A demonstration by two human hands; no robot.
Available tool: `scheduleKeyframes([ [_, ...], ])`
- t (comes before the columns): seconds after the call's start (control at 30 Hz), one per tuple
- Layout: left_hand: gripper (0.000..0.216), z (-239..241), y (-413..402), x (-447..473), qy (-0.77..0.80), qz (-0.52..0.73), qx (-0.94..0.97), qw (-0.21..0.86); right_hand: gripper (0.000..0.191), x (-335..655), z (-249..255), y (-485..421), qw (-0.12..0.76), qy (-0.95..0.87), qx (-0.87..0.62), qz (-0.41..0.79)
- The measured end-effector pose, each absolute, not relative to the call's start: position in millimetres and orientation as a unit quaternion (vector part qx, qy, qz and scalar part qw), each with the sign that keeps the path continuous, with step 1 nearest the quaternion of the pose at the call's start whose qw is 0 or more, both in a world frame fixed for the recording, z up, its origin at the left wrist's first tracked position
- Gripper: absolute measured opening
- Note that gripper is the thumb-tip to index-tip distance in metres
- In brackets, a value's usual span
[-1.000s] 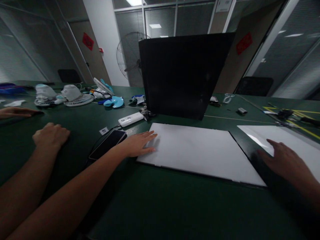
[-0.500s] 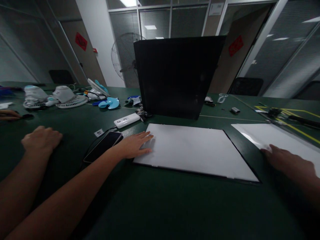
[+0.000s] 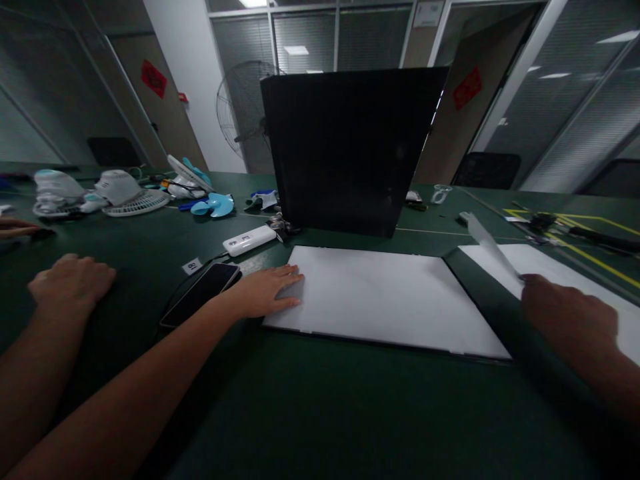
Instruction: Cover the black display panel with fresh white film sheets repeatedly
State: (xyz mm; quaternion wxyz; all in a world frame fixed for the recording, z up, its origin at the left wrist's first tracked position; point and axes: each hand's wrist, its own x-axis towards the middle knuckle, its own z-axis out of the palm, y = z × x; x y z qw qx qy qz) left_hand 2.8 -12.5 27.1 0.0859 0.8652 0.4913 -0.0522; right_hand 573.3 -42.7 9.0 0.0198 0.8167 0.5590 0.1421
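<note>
My left hand [image 3: 267,291] lies flat with fingers spread on the left edge of a white rectangular panel [image 3: 380,300] with a thin dark rim. The panel rests on the green table [image 3: 350,413]. At the right, my right hand [image 3: 570,320] is closed on the edge of a thin white sheet [image 3: 493,247], whose left part is lifted and tilted off the table. Beneath and behind it lies another white area, perhaps a second sheet [image 3: 600,280]; I cannot tell whether the two are joined.
A large black panel [image 3: 350,147] stands upright behind. Left of my panel are a phone [image 3: 203,293], a white power bank [image 3: 249,241] and white fan parts [image 3: 135,197]. Another person's closed hand [image 3: 75,283] rests at the left. A clear cup [image 3: 441,194] stands farther back.
My right hand has closed on the sheet's edge and raised it; the sheet's left side now stands up off the table. My left hand stays on the panel. The view has shifted slightly.
</note>
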Motion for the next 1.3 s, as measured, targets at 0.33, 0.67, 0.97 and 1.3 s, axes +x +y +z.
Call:
scheduleKeyframes([
  [0.33, 0.086, 26.5, -13.9, 3.4, 0.5, -0.047, 0.859, 0.098, 0.047, 462.0, -9.9, -89.6, -0.073, 0.894, 0.419, 0.142],
  [0.67, 0.093, 24.8, -13.3, 2.2, 0.511, -0.053, 0.852, 0.101, 0.043, 444.6, -0.5, -93.6, -0.17, 0.89, 0.414, 0.081],
  [0.97, 0.092, 25.1, -12.9, 2.3, 0.51, -0.063, 0.852, 0.098, 0.056, 541.3, -19.3, -39.8, -0.076, 0.771, 0.632, 0.004],
  [1.3, 0.099, 20.3, -11.5, 1.0, 0.511, -0.047, 0.853, 0.099, 0.06, 514.2, -14.8, -49.3, -0.054, 0.786, 0.616, 0.028],
])
